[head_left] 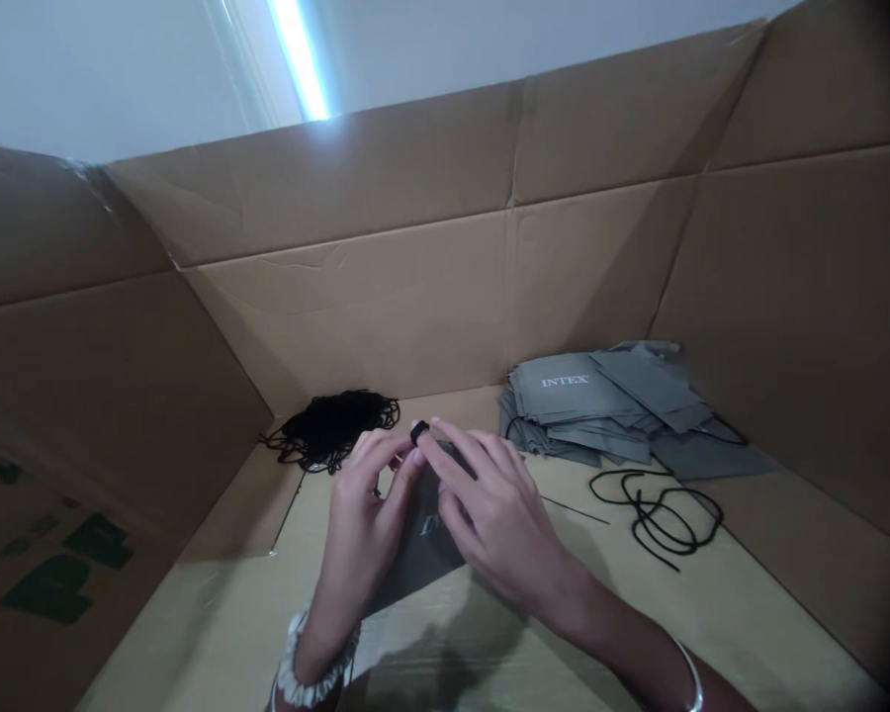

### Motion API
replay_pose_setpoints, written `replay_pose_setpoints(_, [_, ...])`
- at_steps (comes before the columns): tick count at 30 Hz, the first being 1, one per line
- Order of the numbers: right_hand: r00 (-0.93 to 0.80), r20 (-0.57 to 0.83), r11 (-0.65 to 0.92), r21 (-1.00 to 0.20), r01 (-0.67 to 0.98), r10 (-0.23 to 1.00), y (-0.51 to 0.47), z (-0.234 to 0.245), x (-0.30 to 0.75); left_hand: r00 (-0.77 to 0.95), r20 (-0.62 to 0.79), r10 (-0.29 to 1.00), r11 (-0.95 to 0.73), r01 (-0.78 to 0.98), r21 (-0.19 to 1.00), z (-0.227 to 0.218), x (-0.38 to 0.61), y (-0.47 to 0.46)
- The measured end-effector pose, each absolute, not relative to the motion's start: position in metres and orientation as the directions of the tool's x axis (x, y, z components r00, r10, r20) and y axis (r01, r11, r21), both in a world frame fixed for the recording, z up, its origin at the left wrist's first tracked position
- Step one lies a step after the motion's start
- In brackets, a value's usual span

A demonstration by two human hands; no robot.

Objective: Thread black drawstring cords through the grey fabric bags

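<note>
A large opened cardboard carton [356,316] fills the view, its tan walls rising on the left, far and right sides, with dark green print [55,583] on the left wall. Beyond the far rim, a fluorescent light [299,49] glows against a white surface.

On the carton floor toward the far right lies a loose stack of grey fabric bags [585,405], the top one printed INTEX in white. Nearer on the right, looped black cord [657,514] lies just beside the stack, and a tangled heap of black cord [331,427] sits in the far left corner, just beyond the hands.

Both hands work at the middle of the floor, over a single grey bag [422,544] that lies flat, its printed letters mostly hidden by the fingers. The left hand [363,519] and the right hand [496,519] are both curled inward, neither clenched nor released, their fingertips meeting at a small black cord stopper [419,431] held pinched between them, just above the bag. A thin black strand [575,509] lies just right of the right hand. A pale scrunchie [315,658] circles the left wrist — a silver bangle [689,677] circles the right.
</note>
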State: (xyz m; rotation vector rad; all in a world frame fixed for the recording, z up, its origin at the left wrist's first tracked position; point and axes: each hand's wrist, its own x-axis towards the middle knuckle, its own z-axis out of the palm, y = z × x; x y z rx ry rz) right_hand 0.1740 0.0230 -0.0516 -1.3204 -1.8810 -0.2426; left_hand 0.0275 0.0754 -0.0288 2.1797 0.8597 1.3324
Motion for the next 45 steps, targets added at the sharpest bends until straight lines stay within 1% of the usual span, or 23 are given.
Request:
replay_pose_setpoints(4, [-0.151, 0.625, 0.449, -0.353, 0.821, 0.766, 0.016, -0.046, 0.175, 0.322, 0.625, 0.711, -0.703, 0.287, 0.651, -0.03, 0.032, 0.075])
replay_pose_setpoints(9, [-0.18, 0.577, 0.481, -0.424, 0.767, 0.796, 0.01, -0.039, 0.182, 0.289, 0.668, 0.686, -0.728, 0.28, 0.626, -0.034, 0.036, 0.08])
replay_pose_setpoints(11, [-0.173, 0.603, 0.512, -0.453, 0.729, 0.779, 0.011, -0.038, 0.186, 0.302, 0.662, 0.686, -0.728, 0.257, 0.636, -0.035, 0.037, 0.082])
replay_pose_setpoints(13, [-0.123, 0.656, 0.546, -0.491, 0.679, 0.744, 0.014, -0.039, 0.188, 0.333, 0.644, 0.689, -0.722, 0.241, 0.649, -0.035, 0.037, 0.083])
replay_pose_setpoints(17, [0.066, 0.752, 0.596, -0.57, 0.565, 0.656, 0.022, -0.042, 0.187, 0.396, 0.599, 0.696, -0.706, 0.222, 0.673, -0.034, 0.039, 0.079])
replay_pose_setpoints(20, [0.133, 0.781, 0.622, -0.575, 0.532, 0.61, 0.027, -0.047, 0.184, 0.423, 0.579, 0.697, -0.697, 0.209, 0.686, -0.034, 0.04, 0.077])
replay_pose_setpoints(22, [0.154, 0.776, 0.62, -0.59, 0.517, 0.611, 0.029, -0.05, 0.182, 0.425, 0.573, 0.701, -0.692, 0.208, 0.692, -0.035, 0.041, 0.076])
replay_pose_setpoints(24, [0.213, 0.735, 0.603, -0.659, 0.45, 0.644, 0.03, -0.052, 0.183, 0.425, 0.565, 0.708, -0.685, 0.217, 0.695, -0.034, 0.04, 0.077])
replay_pose_setpoints(26, [0.253, 0.653, 0.575, -0.752, 0.322, 0.714, 0.031, -0.052, 0.187, 0.439, 0.553, 0.708, -0.683, 0.225, 0.695, -0.033, 0.039, 0.078])
replay_pose_setpoints(28, [0.212, 0.57, 0.529, -0.819, 0.222, 0.794, 0.032, -0.049, 0.193, 0.467, 0.539, 0.701, -0.684, 0.226, 0.693, -0.032, 0.037, 0.078])
replay_pose_setpoints(29, [0.162, 0.545, 0.509, -0.833, 0.216, 0.823, 0.032, -0.047, 0.196, 0.483, 0.532, 0.695, -0.685, 0.222, 0.694, -0.032, 0.036, 0.079])
replay_pose_setpoints(31, [0.082, 0.537, 0.503, -0.825, 0.258, 0.84, 0.033, -0.042, 0.203, 0.514, 0.51, 0.69, -0.68, 0.219, 0.699, -0.031, 0.035, 0.079])
replay_pose_setpoints(33, [0.047, 0.571, 0.533, -0.789, 0.306, 0.819, 0.034, -0.038, 0.207, 0.533, 0.49, 0.69, -0.672, 0.22, 0.707, -0.03, 0.035, 0.08])
replay_pose_setpoints(36, [0.064, 0.606, 0.547, -0.755, 0.363, 0.793, 0.034, -0.038, 0.207, 0.534, 0.476, 0.699, -0.668, 0.249, 0.702, -0.031, 0.035, 0.081])
replay_pose_setpoints(38, [0.081, 0.626, 0.542, -0.726, 0.423, 0.775, 0.034, -0.041, 0.205, 0.52, 0.483, 0.704, -0.677, 0.288, 0.677, -0.032, 0.036, 0.081])
replay_pose_setpoints(41, [0.09, 0.685, 0.556, -0.654, 0.513, 0.723, 0.036, -0.046, 0.2, 0.48, 0.541, 0.69, -0.718, 0.363, 0.594, -0.033, 0.039, 0.081])
replay_pose_setpoints(45, [0.09, 0.742, 0.554, -0.569, 0.607, 0.664, 0.042, -0.053, 0.196, 0.442, 0.678, 0.588, -0.801, 0.433, 0.412, -0.038, 0.045, 0.078])
